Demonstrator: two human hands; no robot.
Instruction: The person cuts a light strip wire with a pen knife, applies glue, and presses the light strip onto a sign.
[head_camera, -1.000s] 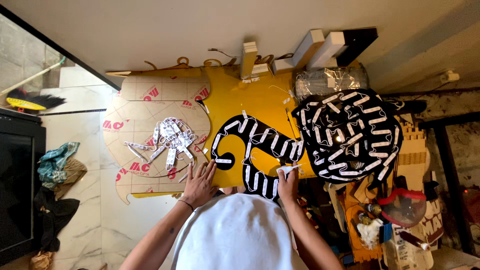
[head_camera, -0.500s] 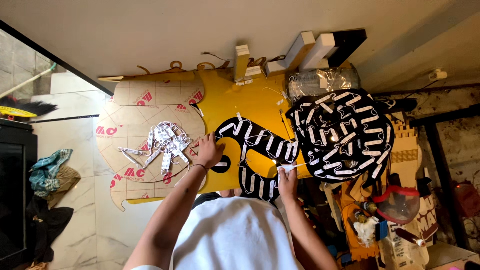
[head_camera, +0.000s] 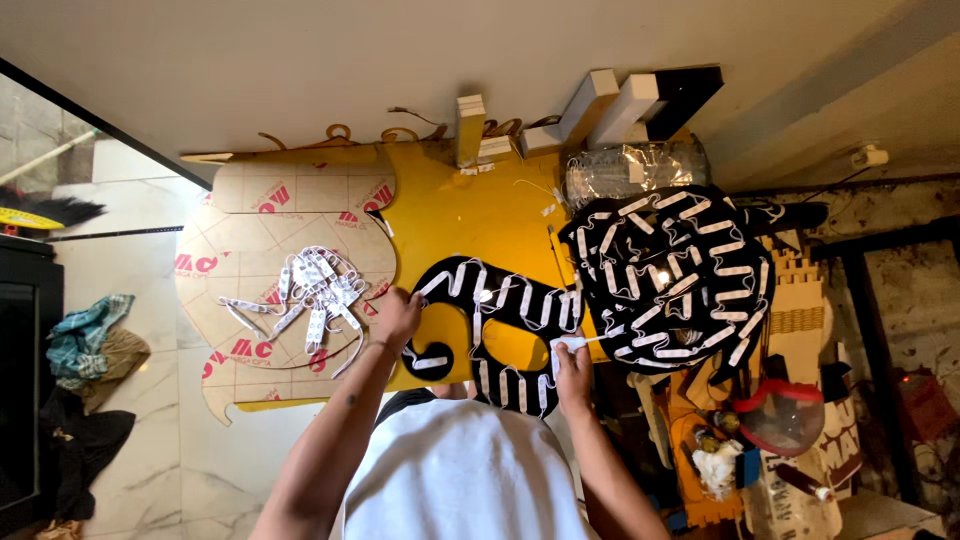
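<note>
While the left hand (head_camera: 396, 312) reaches w/ fingers curled toward the pile of white LED modules (head_camera: 312, 295) at frame center-left, the right hand (head_camera: 573, 365) pinches one white module (head_camera: 570, 343) on the black curved panel (head_camera: 495, 335), center, atop the yellow table (head_camera: 470, 210).

Even, fairly bright light, sharp centre, edges slightly warped.

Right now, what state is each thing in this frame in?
Left hand: reaching onto the pile of white light modules, grip unclear.
Right hand: pinching one white module at the curved black panel's edge.
Curved black panel: flat on yellow board, partly studded with modules.
Round black panel: covered with modules.
</note>
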